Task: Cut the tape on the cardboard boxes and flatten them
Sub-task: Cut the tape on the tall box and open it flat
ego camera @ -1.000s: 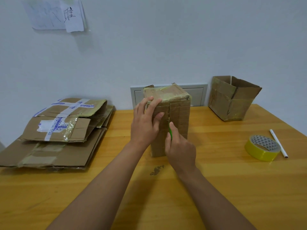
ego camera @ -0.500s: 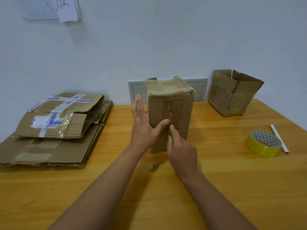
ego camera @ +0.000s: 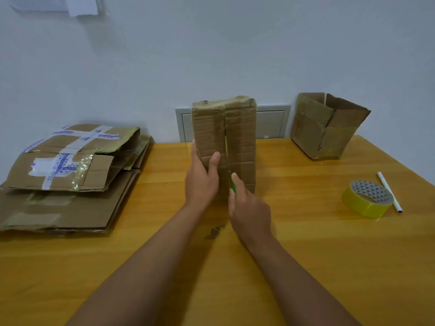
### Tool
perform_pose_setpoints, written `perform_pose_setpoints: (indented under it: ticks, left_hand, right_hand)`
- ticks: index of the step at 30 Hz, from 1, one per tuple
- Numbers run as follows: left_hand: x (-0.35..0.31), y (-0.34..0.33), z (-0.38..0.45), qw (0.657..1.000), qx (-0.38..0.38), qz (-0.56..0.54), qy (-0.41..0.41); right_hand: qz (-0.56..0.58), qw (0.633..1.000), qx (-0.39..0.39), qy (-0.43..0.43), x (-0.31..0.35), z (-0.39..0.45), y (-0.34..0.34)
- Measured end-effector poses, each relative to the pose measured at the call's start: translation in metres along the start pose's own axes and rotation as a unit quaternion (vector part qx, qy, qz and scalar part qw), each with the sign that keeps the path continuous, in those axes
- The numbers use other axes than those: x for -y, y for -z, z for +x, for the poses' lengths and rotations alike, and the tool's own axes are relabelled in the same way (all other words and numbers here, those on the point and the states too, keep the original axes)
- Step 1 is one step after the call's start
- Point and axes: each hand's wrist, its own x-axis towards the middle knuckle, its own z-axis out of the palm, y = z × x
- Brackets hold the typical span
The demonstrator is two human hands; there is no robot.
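Since half a second earlier, your left hand (ego camera: pixel 202 182) had slid from the front of the tall brown taped cardboard box (ego camera: pixel 223 142) to its left side, and your right hand (ego camera: pixel 249 208) had stayed low at the centre seam. The wide yellow-orange wooden table (ego camera: pixel 306 255) filled the lower half of the frame. At the left of the frame lay the stack of flattened brown cardboard boxes (ego camera: pixel 68 180), the top ones crossed with white printed tape. The tall box stood upright at the centre of the frame, its front seam parted from top to bottom. An opened brown cardboard box (ego camera: pixel 327 128) stood at the upper right of the table. Your left hand clasped the tall box's lower left edge, thumb across the front, fingers behind it. Your right hand was curled round a small green cutter (ego camera: pixel 233 184), its tip at the seam near the box's base. At the right edge sat a yellow tape roll (ego camera: pixel 367 198), a white pen (ego camera: pixel 389 191) touching it.
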Motion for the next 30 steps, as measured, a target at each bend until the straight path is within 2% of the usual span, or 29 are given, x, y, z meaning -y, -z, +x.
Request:
perform_pose_setpoints:
  ticks: [5,10,14,17,20,24,26,30]
  left_hand:
    - [-0.005,-0.003,0.007,0.999,-0.011,0.027,-0.011]
    - [-0.012,0.002,0.027,0.997,-0.039,-0.021,0.058]
    - [-0.011,0.003,0.028,0.998,-0.043,-0.012,0.046]
    - [-0.009,0.008,0.033,0.997,-0.064,0.000,0.043]
    - [-0.010,0.016,0.031,0.996,-0.067,0.066,-0.010]
    - [-0.012,0.018,0.015,0.989,-0.049,0.118,-0.079]
    - [-0.010,0.015,0.006,0.991,-0.039,0.098,-0.085]
    - [0.005,-0.003,-0.010,0.998,0.032,-0.025,-0.039]
  right_hand:
    - [-0.017,1.000,0.011,-0.009,0.001,0.002,-0.003]
    - [0.023,0.992,0.106,-0.058,-0.005,-0.005,-0.004]
    - [0.035,0.995,0.077,-0.044,-0.007,0.001,-0.003]
    - [0.057,0.998,0.000,-0.013,-0.003,0.001,0.003]
    - [0.085,0.995,-0.054,0.020,-0.001,0.005,0.007]
    - [0.074,0.995,-0.057,0.023,0.002,0.014,0.002]
    - [0.064,0.996,-0.055,0.009,0.002,0.015,0.000]
    - [0.067,0.996,-0.041,-0.048,-0.011,0.014,-0.003]
